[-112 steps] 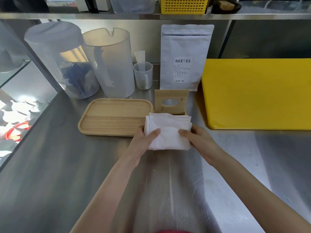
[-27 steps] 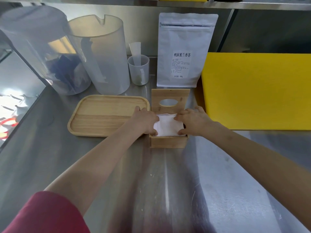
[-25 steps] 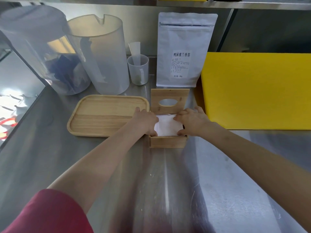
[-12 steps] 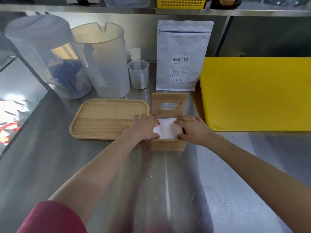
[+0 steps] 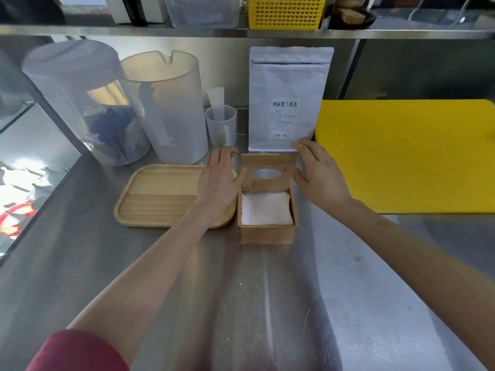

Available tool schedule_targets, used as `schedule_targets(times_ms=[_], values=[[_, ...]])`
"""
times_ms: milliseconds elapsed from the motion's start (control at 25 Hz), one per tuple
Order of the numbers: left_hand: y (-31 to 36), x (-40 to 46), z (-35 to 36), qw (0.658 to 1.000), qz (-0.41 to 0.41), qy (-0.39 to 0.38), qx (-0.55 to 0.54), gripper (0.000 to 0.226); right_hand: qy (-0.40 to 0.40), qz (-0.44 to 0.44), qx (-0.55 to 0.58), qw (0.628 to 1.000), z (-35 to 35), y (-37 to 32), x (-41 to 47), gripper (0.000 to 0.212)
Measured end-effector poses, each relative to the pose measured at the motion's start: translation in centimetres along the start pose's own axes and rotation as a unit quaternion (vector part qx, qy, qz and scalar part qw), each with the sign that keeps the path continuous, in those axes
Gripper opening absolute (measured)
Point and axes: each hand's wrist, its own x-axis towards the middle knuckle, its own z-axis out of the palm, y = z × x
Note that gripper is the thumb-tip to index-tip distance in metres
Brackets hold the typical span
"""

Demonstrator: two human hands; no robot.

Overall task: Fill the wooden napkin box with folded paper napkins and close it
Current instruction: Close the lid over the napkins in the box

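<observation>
Both hands, left (image 5: 217, 180) and right (image 5: 320, 172), spread wide, flank the raised lid (image 5: 268, 171). Risk: napkins (image 5: 266, 208) riding high could block closure of the box (image 5: 267, 234).

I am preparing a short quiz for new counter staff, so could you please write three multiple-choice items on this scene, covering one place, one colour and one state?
1. Where does the wooden tray lie relative to the wooden napkin box?
A. To its left
B. To its right
C. On top of it

2. What colour is the cutting board?
A. Green
B. Yellow
C. White

3. What state is the lid of the box in?
A. Shut flat
B. Taken off and lying on the tray
C. Raised at the back, with napkins showing inside

Answers:
1. A, since the tray sits beside the box's left wall.
2. B, since the board right of the box is bright yellow.
3. C, since the lid with its oval hole stands up between the left hand and right hand, both with fingers extended.
</observation>
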Motion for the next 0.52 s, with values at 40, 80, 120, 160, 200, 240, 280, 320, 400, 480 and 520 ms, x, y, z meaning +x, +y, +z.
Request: schedule_targets(times_ms=[40,80,120,160,200,240,280,320,400,480,520], values=[[0.16,0.35,-0.06,1.000,0.002,-0.014,0.008,0.044,-0.013,0.007,0.000,1.000,0.10,0.12,0.37,0.046],[0.31,0.64,-0.09,0.999,0.005,-0.031,0.016,0.047,-0.023,0.014,0.001,1.000,0.22,0.26,0.58,0.047],[0.41,0.87,-0.08,0.999,0.008,-0.046,0.022,0.048,-0.027,0.020,0.005,0.999,0.34,0.38,0.69,0.046],[0.49,1.01,-0.07,0.998,0.011,-0.057,0.025,0.048,-0.027,0.023,0.010,0.999,0.41,0.49,0.71,0.043],[0.56,1.08,-0.08,0.998,0.014,-0.064,0.025,0.046,-0.025,0.024,0.017,0.999,0.43,0.57,0.68,0.041],[0.62,1.11,-0.11,0.997,0.015,-0.066,0.023,0.044,-0.023,0.024,0.024,0.999,0.40,0.64,0.65,0.039],[0.67,1.09,-0.16,0.998,0.015,-0.062,0.017,0.042,-0.019,0.024,0.031,0.999,0.39,0.69,0.61,0.037],[0.71,1.01,-0.19,0.998,0.015,-0.053,0.011,0.039,-0.015,0.026,0.039,0.999,0.37,0.73,0.58,0.034],[0.67,0.79,-0.28,0.999,0.011,-0.038,-0.006,0.032,-0.010,0.033,0.052,0.998,0.34,0.75,0.51,0.029],[0.51,0.58,-0.44,0.999,0.002,-0.041,-0.031,0.025,-0.020,0.037,0.059,0.997,0.23,0.74,0.26,0.025],[0.43,0.43,-0.53,0.998,-0.001,-0.047,-0.045,0.022,-0.028,0.035,0.060,0.997,0.10,0.70,0.01,0.023]])
